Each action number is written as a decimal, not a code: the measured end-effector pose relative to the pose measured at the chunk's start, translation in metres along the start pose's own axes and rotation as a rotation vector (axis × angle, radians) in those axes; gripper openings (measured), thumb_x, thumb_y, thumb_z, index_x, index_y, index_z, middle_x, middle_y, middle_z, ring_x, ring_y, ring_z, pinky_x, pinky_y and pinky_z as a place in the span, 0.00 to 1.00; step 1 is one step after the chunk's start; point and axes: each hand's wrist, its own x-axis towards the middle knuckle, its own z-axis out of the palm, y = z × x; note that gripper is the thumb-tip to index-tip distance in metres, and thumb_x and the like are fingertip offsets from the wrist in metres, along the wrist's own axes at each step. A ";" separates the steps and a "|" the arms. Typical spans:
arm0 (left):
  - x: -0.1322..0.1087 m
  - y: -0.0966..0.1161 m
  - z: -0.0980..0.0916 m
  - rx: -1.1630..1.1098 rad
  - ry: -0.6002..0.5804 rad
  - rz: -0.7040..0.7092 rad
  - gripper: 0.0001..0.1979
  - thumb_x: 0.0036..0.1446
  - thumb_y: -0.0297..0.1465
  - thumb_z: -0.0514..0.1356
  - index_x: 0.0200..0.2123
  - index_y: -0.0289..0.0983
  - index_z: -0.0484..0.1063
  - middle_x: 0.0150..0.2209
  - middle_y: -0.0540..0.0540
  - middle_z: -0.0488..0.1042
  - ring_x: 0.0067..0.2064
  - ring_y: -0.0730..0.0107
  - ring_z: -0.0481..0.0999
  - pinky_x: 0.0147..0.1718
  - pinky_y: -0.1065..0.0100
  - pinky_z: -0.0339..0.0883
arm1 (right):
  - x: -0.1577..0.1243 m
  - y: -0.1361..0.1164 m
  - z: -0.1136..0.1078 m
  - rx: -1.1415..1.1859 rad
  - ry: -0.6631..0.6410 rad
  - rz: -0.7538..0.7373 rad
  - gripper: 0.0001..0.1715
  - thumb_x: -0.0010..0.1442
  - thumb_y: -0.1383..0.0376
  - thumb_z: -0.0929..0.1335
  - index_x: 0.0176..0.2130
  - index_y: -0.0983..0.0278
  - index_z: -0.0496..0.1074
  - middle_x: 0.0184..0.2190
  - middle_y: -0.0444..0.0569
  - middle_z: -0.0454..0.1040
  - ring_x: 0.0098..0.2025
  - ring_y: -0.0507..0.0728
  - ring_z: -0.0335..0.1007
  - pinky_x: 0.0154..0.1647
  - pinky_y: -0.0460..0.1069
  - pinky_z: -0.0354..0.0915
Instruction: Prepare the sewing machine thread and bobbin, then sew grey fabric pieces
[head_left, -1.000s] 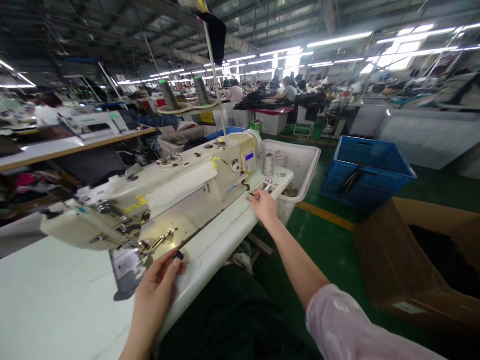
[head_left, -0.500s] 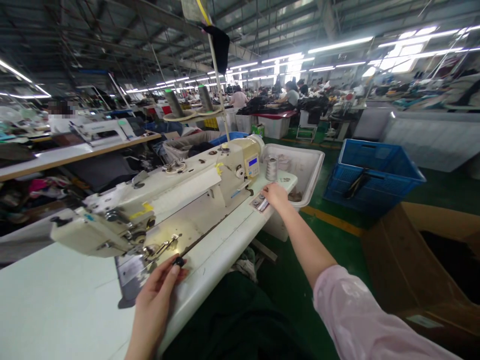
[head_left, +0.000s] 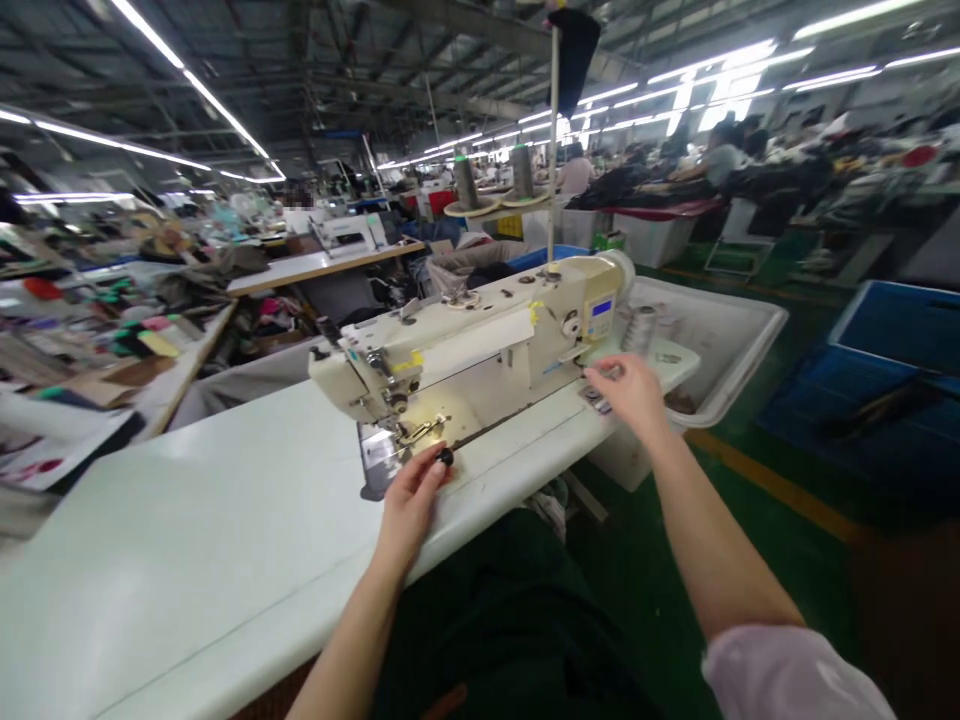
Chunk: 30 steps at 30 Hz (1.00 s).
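Note:
My left hand (head_left: pixel 409 500) pinches a small black round knob-like piece (head_left: pixel 445 457) between thumb and fingertips, just over the table edge in front of the needle area. Behind it stands a cream industrial sewing machine (head_left: pixel 480 340), with metal guide parts (head_left: pixel 426 430) beside its presser foot. My right hand (head_left: pixel 634 395) is closed in a pinch above a small tray of bobbins (head_left: pixel 594 397) at the right of the machine bed. Something greyish shows at those fingertips, too small and blurred to name. A cone of grey thread (head_left: pixel 641 330) stands just behind this hand.
The pale sewing table (head_left: pixel 225 530) stretches left. Beyond its right end are a white plastic bin (head_left: pixel 720 330) and a blue crate (head_left: pixel 892 340). Two thread cones (head_left: pixel 466 183) sit on a stand behind the machine. Other workstations and people fill the background.
The view has turned left, so the machine appears further right. My right hand has lifted slightly off the bobbin tray, its fingers pinched. My left hand keeps hold of the black piece.

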 end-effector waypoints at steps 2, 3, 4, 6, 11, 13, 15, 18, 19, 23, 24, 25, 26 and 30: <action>-0.005 0.000 0.007 -0.117 -0.020 -0.036 0.27 0.46 0.41 0.70 0.49 0.37 0.76 0.45 0.42 0.79 0.41 0.65 0.79 0.51 0.62 0.69 | -0.036 -0.029 0.004 0.274 -0.043 -0.173 0.13 0.56 0.58 0.70 0.37 0.66 0.74 0.38 0.51 0.74 0.29 0.52 0.64 0.35 0.48 0.64; -0.009 0.001 0.012 -0.170 -0.037 -0.061 0.27 0.46 0.40 0.71 0.49 0.36 0.76 0.45 0.41 0.79 0.41 0.65 0.80 0.52 0.62 0.69 | -0.056 -0.044 0.007 0.378 -0.082 -0.244 0.12 0.57 0.58 0.70 0.37 0.65 0.74 0.38 0.50 0.73 0.27 0.50 0.62 0.33 0.47 0.64; -0.013 0.003 0.017 -0.215 -0.052 -0.089 0.26 0.46 0.39 0.71 0.49 0.36 0.76 0.46 0.41 0.79 0.41 0.65 0.80 0.52 0.61 0.69 | -0.075 -0.058 0.010 0.452 -0.126 -0.297 0.11 0.58 0.59 0.69 0.38 0.64 0.74 0.38 0.49 0.73 0.28 0.50 0.63 0.32 0.46 0.64; -0.024 0.008 0.028 -0.279 -0.078 -0.136 0.24 0.46 0.37 0.71 0.48 0.37 0.77 0.48 0.42 0.78 0.43 0.64 0.79 0.53 0.60 0.69 | -0.107 -0.081 0.019 0.528 -0.182 -0.358 0.10 0.59 0.60 0.69 0.39 0.63 0.73 0.39 0.49 0.72 0.33 0.51 0.67 0.33 0.45 0.65; -0.043 0.021 0.038 -0.336 -0.129 -0.174 0.22 0.51 0.39 0.68 0.48 0.36 0.78 0.49 0.41 0.78 0.50 0.58 0.76 0.55 0.60 0.68 | -0.136 -0.099 0.034 0.553 -0.198 -0.420 0.10 0.61 0.60 0.68 0.42 0.62 0.72 0.39 0.50 0.71 0.42 0.54 0.70 0.40 0.46 0.67; -0.046 0.022 0.035 -0.281 -0.122 -0.166 0.23 0.51 0.39 0.68 0.49 0.36 0.77 0.49 0.41 0.78 0.51 0.58 0.76 0.55 0.60 0.68 | -0.137 -0.097 0.035 0.546 -0.213 -0.440 0.09 0.62 0.61 0.68 0.42 0.62 0.72 0.39 0.50 0.71 0.43 0.54 0.70 0.41 0.47 0.67; -0.047 0.022 0.032 -0.216 -0.115 -0.160 0.24 0.49 0.37 0.70 0.50 0.36 0.76 0.49 0.41 0.78 0.50 0.60 0.76 0.54 0.61 0.68 | -0.138 -0.097 0.036 0.547 -0.236 -0.466 0.08 0.63 0.61 0.67 0.42 0.62 0.72 0.38 0.50 0.71 0.43 0.54 0.70 0.41 0.47 0.67; -0.047 0.024 0.028 -0.225 -0.119 -0.171 0.23 0.48 0.35 0.70 0.48 0.35 0.77 0.45 0.41 0.80 0.47 0.61 0.78 0.52 0.62 0.69 | -0.143 -0.098 0.035 0.588 -0.264 -0.454 0.12 0.62 0.61 0.68 0.45 0.62 0.72 0.41 0.51 0.71 0.44 0.55 0.69 0.40 0.47 0.68; -0.047 0.026 0.027 -0.249 -0.120 -0.178 0.22 0.48 0.35 0.70 0.47 0.34 0.77 0.44 0.41 0.80 0.46 0.61 0.78 0.51 0.62 0.69 | -0.144 -0.099 0.033 0.620 -0.265 -0.414 0.15 0.60 0.60 0.70 0.47 0.61 0.71 0.42 0.51 0.71 0.44 0.55 0.69 0.38 0.47 0.68; -0.046 0.034 0.025 -0.322 -0.128 -0.194 0.23 0.49 0.35 0.70 0.48 0.33 0.75 0.43 0.39 0.80 0.43 0.63 0.79 0.48 0.63 0.71 | -0.146 -0.099 0.026 0.764 -0.282 -0.250 0.18 0.58 0.60 0.72 0.48 0.61 0.72 0.46 0.50 0.69 0.29 0.48 0.63 0.28 0.44 0.64; -0.046 0.035 0.024 -0.323 -0.132 -0.192 0.23 0.49 0.35 0.70 0.48 0.33 0.74 0.43 0.39 0.80 0.41 0.65 0.80 0.47 0.64 0.72 | -0.145 -0.097 0.025 0.781 -0.300 -0.243 0.15 0.60 0.61 0.70 0.47 0.61 0.73 0.45 0.50 0.69 0.26 0.47 0.60 0.27 0.44 0.63; -0.047 0.036 0.024 -0.316 -0.136 -0.188 0.23 0.49 0.35 0.70 0.47 0.33 0.74 0.42 0.39 0.80 0.39 0.66 0.80 0.46 0.65 0.72 | -0.144 -0.096 0.023 0.792 -0.316 -0.249 0.13 0.62 0.63 0.68 0.47 0.62 0.73 0.45 0.49 0.70 0.25 0.46 0.58 0.27 0.45 0.63; -0.047 0.036 0.023 -0.303 -0.143 -0.183 0.22 0.49 0.35 0.69 0.47 0.33 0.73 0.42 0.40 0.80 0.38 0.68 0.80 0.45 0.65 0.72 | -0.143 -0.095 0.022 0.799 -0.325 -0.267 0.12 0.63 0.64 0.67 0.47 0.62 0.74 0.45 0.50 0.70 0.26 0.47 0.59 0.29 0.45 0.64; -0.050 0.037 0.022 -0.212 -0.202 -0.142 0.27 0.51 0.36 0.68 0.53 0.36 0.68 0.38 0.45 0.80 0.36 0.69 0.79 0.44 0.65 0.72 | -0.135 -0.093 0.021 0.803 -0.367 -0.429 0.17 0.66 0.69 0.62 0.52 0.61 0.72 0.50 0.52 0.69 0.46 0.53 0.68 0.46 0.48 0.68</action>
